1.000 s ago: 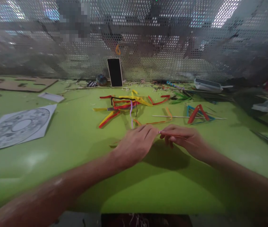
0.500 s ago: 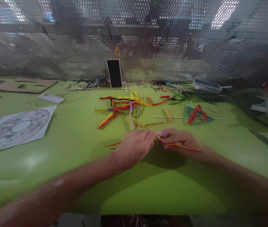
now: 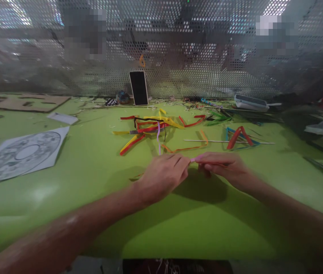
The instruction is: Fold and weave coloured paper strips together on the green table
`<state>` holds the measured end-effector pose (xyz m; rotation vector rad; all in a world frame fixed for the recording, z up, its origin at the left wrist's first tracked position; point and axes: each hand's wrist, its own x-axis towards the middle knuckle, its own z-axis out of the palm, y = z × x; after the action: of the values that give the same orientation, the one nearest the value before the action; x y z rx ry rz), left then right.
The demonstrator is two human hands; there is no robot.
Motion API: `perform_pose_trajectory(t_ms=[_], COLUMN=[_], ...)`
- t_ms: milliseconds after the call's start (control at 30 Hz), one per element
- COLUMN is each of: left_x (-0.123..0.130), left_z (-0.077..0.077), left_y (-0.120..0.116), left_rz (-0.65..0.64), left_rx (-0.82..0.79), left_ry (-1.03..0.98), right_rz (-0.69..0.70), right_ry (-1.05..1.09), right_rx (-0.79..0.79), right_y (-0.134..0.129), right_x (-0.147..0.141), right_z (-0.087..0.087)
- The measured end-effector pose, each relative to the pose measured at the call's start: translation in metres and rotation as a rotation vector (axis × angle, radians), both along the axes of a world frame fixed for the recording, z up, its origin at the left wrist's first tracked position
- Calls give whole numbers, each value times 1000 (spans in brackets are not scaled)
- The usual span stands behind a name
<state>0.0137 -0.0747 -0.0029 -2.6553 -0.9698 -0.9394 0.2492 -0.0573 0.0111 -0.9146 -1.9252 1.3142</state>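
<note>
My left hand (image 3: 167,173) is closed at the front centre, its fingertips pinching a purple strip (image 3: 193,160). The purple strip spans the small gap between my hands. Closed on its other side, my right hand (image 3: 224,164) grips it between thumb and fingers. A thin orange strip (image 3: 220,164) runs along the right hand, seen almost edge-on. The end of an orange strip (image 3: 137,176) sticks out left of my left hand; whether it is the same piece is hidden. Behind the left hand another purple strip (image 3: 158,137) leads up to the pile of coloured strips (image 3: 150,127).
A bent orange strip (image 3: 186,148) and a thin stick (image 3: 198,141) lie behind my hands. Farther right are a red folded strip (image 3: 237,137) and scissors (image 3: 321,167). A phone (image 3: 139,88) leans at the back; a patterned sheet (image 3: 24,154) lies left.
My right hand has turned and its fingers lie straighter along the purple strip. The orange strip that hung below that hand now lies closer along it.
</note>
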Motion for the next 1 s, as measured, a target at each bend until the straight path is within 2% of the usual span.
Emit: perform_pose_trajectory(t_ms=[500,600,733,900,1000], left_x=[-2,-2,-1,-3,-4], left_z=[2,0,-3,0,2], left_y=[1,0,0,2,2], left_rz=[7,5,0,2,-2], left_rx=[0,-34,-53,-10,-13], left_ry=[-10,0,-8,-2,-10], right_rz=[45,103,188,75,29], right_ry=[10,1,-34,-23,-22], right_rx=[61,26,70,83,145], right_y=[0,-2,-4,-5,-4], right_x=[-4,-6,-9,-6,-4], right_z=[-12,-12,-8,-4,-2])
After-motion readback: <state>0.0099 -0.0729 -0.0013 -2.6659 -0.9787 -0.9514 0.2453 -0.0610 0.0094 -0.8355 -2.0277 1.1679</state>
